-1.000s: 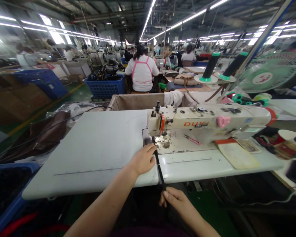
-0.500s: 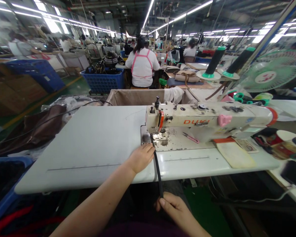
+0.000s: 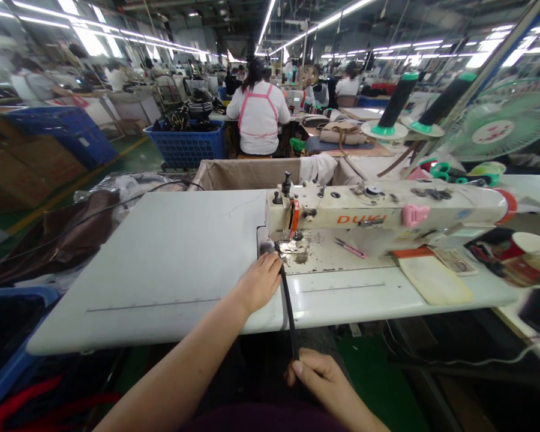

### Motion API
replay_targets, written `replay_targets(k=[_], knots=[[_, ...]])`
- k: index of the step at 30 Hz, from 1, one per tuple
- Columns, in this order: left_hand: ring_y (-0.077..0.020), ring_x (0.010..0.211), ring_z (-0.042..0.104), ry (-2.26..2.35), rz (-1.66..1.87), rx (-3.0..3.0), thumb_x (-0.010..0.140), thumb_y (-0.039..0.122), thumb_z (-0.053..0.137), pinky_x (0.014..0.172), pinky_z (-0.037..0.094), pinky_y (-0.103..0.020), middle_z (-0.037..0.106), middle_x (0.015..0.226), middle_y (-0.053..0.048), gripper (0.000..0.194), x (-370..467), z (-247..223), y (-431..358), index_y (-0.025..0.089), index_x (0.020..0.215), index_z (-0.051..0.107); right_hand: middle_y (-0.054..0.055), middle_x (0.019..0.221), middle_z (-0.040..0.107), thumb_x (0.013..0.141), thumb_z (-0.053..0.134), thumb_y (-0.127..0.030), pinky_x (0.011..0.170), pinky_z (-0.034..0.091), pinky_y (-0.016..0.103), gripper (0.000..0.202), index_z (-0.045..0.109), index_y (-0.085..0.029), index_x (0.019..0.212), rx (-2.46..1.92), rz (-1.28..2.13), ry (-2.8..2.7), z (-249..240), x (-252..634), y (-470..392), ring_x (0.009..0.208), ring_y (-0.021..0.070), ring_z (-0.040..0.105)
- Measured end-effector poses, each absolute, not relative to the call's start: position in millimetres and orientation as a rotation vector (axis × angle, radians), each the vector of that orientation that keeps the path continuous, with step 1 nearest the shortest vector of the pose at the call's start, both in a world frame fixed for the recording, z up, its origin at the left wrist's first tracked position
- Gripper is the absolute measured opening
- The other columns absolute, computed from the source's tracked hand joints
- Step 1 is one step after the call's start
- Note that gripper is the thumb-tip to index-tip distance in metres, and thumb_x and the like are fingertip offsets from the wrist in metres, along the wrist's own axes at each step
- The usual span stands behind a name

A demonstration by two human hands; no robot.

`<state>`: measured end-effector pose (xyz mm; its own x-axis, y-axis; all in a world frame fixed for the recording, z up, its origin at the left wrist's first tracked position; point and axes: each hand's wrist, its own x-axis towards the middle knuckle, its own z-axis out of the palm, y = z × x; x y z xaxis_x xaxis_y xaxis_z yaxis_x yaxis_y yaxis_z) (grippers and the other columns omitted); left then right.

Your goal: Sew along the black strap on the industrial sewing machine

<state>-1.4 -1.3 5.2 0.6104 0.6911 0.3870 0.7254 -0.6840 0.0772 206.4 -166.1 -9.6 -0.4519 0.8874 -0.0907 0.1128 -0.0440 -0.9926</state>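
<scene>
A narrow black strap runs from under the head of a white sewing machine down over the table's front edge. My left hand lies on the table just in front of the presser foot, fingers together and closed on the strap's left side; its thumb is hidden. Below the edge, my right hand pinches the strap between thumb and fingers and holds it fairly straight. Pink-handled thread snips rest on the machine bed, right of the needle area.
The white sewing table extends left. A yellowish pad lies at the right, with thread cones and a green fan behind. A fabric-lined bin stands beyond the table. A person sits farther back. Blue crates stand left.
My left hand has slid slightly forward along the strap, closer to the presser foot. My right hand keeps its pinch almost in place. The view has shifted a little.
</scene>
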Motion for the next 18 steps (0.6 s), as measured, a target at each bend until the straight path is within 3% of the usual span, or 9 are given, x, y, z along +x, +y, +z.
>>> replay_targets(k=[7, 18], knots=[[-0.0292, 0.138, 0.056, -1.283, -0.641, -2.761, 0.096, 0.019, 0.053, 0.124, 0.041, -0.05, 0.059, 0.144, -0.019, 0.042, -0.6, 6.9, -0.4, 0.014, 0.138, 0.053, 0.006, 0.078, 0.07, 0.101, 0.053, -0.067, 0.079, 0.048, 0.032, 0.06, 0.077, -0.019, 0.075, -1.064, 1.566, -1.553, -10.1, 206.4, -163.3, 0.08, 0.0211, 0.067], [-0.0267, 0.125, 0.063, -1.093, -0.613, -2.71, 0.103, 0.018, 0.049, 0.115, 0.05, -0.045, 0.066, 0.125, -0.015, 0.022, -2.1, 9.3, -4.8, 0.016, 0.118, 0.064, 0.008, 0.084, 0.068, 0.099, 0.058, -0.062, 0.081, 0.049, 0.032, 0.055, 0.072, -0.017, 0.07, -0.996, 1.522, -1.586, -4.5, 206.2, -162.2, 0.086, 0.0219, 0.067]])
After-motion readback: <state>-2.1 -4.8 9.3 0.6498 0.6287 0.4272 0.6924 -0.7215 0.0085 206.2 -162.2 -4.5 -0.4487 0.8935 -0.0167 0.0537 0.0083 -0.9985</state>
